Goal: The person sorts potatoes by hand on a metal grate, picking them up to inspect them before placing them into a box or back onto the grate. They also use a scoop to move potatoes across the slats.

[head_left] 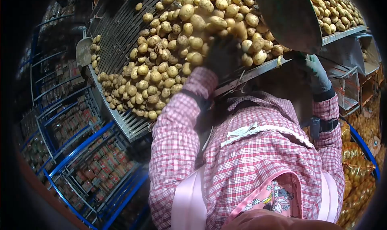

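Among the potatoes (pixel 161 72) on the slatted rack is my left hand (pixel 223 56), in a dark glove. It lies in shadow and is smeared by motion, so its fingers do not show clearly. My right hand (pixel 318 74), in a grey glove, is at the rack's front edge. Its fingers curl at the narrow lower end of a broad dark scoop (pixel 288 20), which stands upright over the potatoes. Part of that grip is hidden in shadow.
Metal slats (pixel 121 36) show at the rack's upper left, and its metal rim (pixel 258 73) runs in front of my body. A small shovel (pixel 84 50) hangs at the left corner. Blue-framed carts (pixel 80 145) stand left; filled net bags (pixel 356 169) lie right.
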A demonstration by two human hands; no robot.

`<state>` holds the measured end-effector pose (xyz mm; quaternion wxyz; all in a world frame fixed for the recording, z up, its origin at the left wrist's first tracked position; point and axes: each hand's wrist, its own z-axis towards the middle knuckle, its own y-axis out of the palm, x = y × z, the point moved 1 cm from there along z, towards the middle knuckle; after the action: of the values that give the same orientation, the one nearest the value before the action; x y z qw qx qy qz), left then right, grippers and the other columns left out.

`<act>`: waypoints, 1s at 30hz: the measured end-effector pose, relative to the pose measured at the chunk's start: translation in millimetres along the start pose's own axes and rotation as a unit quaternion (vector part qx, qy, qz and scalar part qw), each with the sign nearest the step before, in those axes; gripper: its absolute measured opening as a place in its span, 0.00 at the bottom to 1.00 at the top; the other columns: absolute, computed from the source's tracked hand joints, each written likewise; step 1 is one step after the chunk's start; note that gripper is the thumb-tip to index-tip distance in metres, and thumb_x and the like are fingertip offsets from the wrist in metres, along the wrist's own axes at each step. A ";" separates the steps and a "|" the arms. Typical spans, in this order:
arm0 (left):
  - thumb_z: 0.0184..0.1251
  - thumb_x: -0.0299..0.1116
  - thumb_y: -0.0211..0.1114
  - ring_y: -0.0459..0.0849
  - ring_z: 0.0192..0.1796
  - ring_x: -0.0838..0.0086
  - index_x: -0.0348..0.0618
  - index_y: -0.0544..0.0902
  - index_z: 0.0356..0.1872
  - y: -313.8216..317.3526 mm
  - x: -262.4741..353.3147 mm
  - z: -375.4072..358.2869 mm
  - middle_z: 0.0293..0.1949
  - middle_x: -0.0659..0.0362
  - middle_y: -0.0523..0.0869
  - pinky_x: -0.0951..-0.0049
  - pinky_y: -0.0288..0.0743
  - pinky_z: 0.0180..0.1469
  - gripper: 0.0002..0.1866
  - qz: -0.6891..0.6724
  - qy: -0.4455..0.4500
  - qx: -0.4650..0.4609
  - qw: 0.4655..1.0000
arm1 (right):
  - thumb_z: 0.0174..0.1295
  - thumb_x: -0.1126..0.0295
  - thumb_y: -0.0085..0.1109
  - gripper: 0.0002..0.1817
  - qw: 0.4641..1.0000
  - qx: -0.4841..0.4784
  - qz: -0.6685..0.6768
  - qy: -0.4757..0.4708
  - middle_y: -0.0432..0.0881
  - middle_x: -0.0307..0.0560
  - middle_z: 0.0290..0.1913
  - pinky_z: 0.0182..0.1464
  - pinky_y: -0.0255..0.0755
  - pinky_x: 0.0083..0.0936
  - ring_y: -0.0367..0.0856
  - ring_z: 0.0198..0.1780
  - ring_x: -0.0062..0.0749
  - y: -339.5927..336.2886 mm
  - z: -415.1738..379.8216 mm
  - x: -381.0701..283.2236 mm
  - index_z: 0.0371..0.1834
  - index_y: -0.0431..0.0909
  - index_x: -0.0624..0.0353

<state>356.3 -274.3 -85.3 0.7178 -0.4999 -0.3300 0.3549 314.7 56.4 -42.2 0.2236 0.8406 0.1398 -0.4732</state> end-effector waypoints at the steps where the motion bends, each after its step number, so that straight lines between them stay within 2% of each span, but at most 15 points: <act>1: 0.57 0.30 0.66 0.77 0.61 0.57 0.49 0.84 0.47 8.4 -21.9 11.1 0.53 0.52 0.81 0.53 0.72 0.66 0.15 -0.004 -0.033 -0.014 0.999 | 0.66 0.57 0.57 0.21 1.000 -0.001 0.007 -0.002 0.71 0.32 0.21 0.21 0.58 0.17 0.66 0.19 0.15 -2.8 -0.4 6.1 0.47 0.83 0.67; 3: 0.59 0.26 0.65 0.74 0.64 0.53 0.49 0.80 0.57 25.1 -65.9 33.2 0.59 0.49 0.77 0.52 0.71 0.67 0.22 -0.008 -0.099 -0.041 0.994 | 0.67 0.56 0.57 0.21 1.000 0.001 0.026 -0.010 0.71 0.33 0.21 0.21 0.58 0.17 0.67 0.19 0.15 -7.6 0.1 11.3 0.45 0.83 0.67; 4: 0.62 0.28 0.66 0.71 0.67 0.51 0.49 0.78 0.65 12.5 -78.7 44.3 0.61 0.47 0.76 0.52 0.69 0.69 0.27 -0.026 -0.146 -0.120 0.982 | 0.67 0.56 0.57 0.21 0.999 0.003 0.039 -0.013 0.72 0.33 0.20 0.21 0.58 0.18 0.67 0.19 0.15 -8.9 -0.9 14.2 0.44 0.83 0.67; 6: 0.65 0.35 0.67 0.71 0.69 0.48 0.49 0.77 0.68 -7.0 -92.8 17.2 0.65 0.44 0.76 0.51 0.64 0.74 0.28 0.100 -0.106 -0.002 0.989 | 0.67 0.56 0.57 0.21 0.998 -0.002 0.054 -0.011 0.72 0.33 0.21 0.21 0.58 0.18 0.67 0.19 0.15 -8.8 -4.1 12.4 0.45 0.84 0.67; 8: 0.64 0.36 0.66 0.75 0.63 0.55 0.52 0.81 0.54 -36.4 -79.6 -15.6 0.67 0.49 0.77 0.48 0.68 0.68 0.17 0.051 -0.138 0.068 0.987 | 0.68 0.56 0.57 0.22 1.000 -0.011 0.025 -0.013 0.72 0.33 0.21 0.22 0.58 0.17 0.67 0.20 0.14 -8.6 -5.2 3.9 0.47 0.84 0.67; 9: 0.63 0.37 0.67 0.74 0.63 0.54 0.50 0.81 0.56 -53.3 -62.5 -34.2 0.67 0.48 0.77 0.51 0.67 0.67 0.19 0.023 -0.143 0.022 0.989 | 0.68 0.56 0.56 0.22 1.000 -0.017 0.000 -0.012 0.72 0.32 0.22 0.22 0.58 0.17 0.67 0.20 0.14 -7.6 -7.1 3.3 0.48 0.83 0.67; 10: 0.63 0.38 0.68 0.73 0.64 0.54 0.49 0.82 0.57 -65.3 -40.0 -30.1 0.68 0.48 0.76 0.53 0.67 0.67 0.20 0.001 -0.219 -0.195 0.956 | 0.68 0.56 0.56 0.23 1.000 -0.015 0.022 -0.007 0.72 0.32 0.22 0.22 0.58 0.17 0.67 0.21 0.14 -7.1 -8.0 5.6 0.50 0.83 0.68; 11: 0.63 0.39 0.68 0.73 0.65 0.54 0.49 0.82 0.57 -72.8 -14.8 -24.6 0.68 0.48 0.75 0.55 0.67 0.67 0.21 -0.020 -0.288 -0.399 0.870 | 0.69 0.56 0.55 0.23 0.999 -0.015 0.042 -0.002 0.72 0.31 0.23 0.23 0.58 0.17 0.66 0.21 0.13 -6.4 -8.1 6.8 0.52 0.82 0.68; 14: 0.65 0.43 0.66 0.72 0.67 0.54 0.53 0.83 0.57 -27.6 8.3 -108.7 0.66 0.53 0.76 0.57 0.65 0.71 0.20 -0.002 -0.144 -0.230 0.962 | 0.68 0.56 0.55 0.25 0.997 -0.004 0.073 -0.010 0.70 0.29 0.24 0.23 0.57 0.16 0.64 0.22 0.13 -0.6 -0.5 3.6 0.56 0.80 0.69; 16: 0.66 0.43 0.64 0.69 0.69 0.55 0.54 0.81 0.60 -25.3 -2.8 -113.4 0.65 0.56 0.76 0.58 0.64 0.74 0.21 -0.010 -0.048 -0.141 0.989 | 0.68 0.56 0.55 0.26 0.997 -0.001 0.070 -0.017 0.69 0.29 0.24 0.23 0.57 0.16 0.64 0.22 0.13 4.9 3.2 -0.8 0.57 0.79 0.68; 19: 0.67 0.40 0.62 0.62 0.76 0.60 0.60 0.81 0.60 -17.5 -20.7 -88.6 0.67 0.59 0.75 0.49 0.62 0.74 0.19 0.122 -0.073 -0.279 0.950 | 0.67 0.55 0.56 0.25 0.999 -0.019 0.039 -0.021 0.68 0.29 0.24 0.23 0.57 0.16 0.63 0.21 0.13 9.0 11.0 -8.7 0.56 0.80 0.67; 22: 0.68 0.40 0.60 0.63 0.77 0.61 0.64 0.82 0.59 10.4 -58.7 -105.5 0.67 0.61 0.76 0.40 0.62 0.72 0.19 0.117 -0.122 -0.135 0.976 | 0.66 0.55 0.57 0.22 0.998 -0.059 0.034 -0.014 0.68 0.30 0.23 0.22 0.57 0.16 0.64 0.20 0.13 2.1 18.6 1.3 0.50 0.81 0.66; 26: 0.71 0.44 0.62 0.67 0.75 0.58 0.60 0.81 0.63 -59.0 -25.5 -82.7 0.70 0.60 0.76 0.40 0.62 0.72 0.20 0.095 -0.263 -0.003 0.960 | 0.66 0.59 0.57 0.14 0.994 -0.105 0.026 -0.002 0.71 0.33 0.19 0.20 0.60 0.16 0.68 0.19 0.16 30.1 30.6 -15.1 0.30 0.78 0.57; 27: 0.70 0.42 0.66 0.71 0.73 0.55 0.53 0.81 0.63 -74.5 -13.4 -89.2 0.69 0.55 0.77 0.46 0.65 0.72 0.22 0.053 -0.318 0.078 0.943 | 0.66 0.60 0.57 0.13 0.992 -0.128 0.000 0.012 0.72 0.33 0.19 0.20 0.61 0.16 0.69 0.19 0.16 53.8 30.2 -31.1 0.30 0.78 0.58; 30: 0.67 0.35 0.70 0.77 0.67 0.51 0.46 0.81 0.64 -119.6 20.7 -114.0 0.62 0.48 0.81 0.53 0.68 0.72 0.24 -0.074 -0.389 0.221 0.891 | 0.66 0.65 0.58 0.17 0.984 -0.173 -0.009 0.033 0.77 0.35 0.22 0.20 0.66 0.17 0.73 0.19 0.17 108.7 19.6 -64.4 0.48 0.85 0.68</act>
<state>483.2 -341.7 -1.3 0.6482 -0.1245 -0.5316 0.5309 315.9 -48.7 30.6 0.3569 0.8029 0.2341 -0.4160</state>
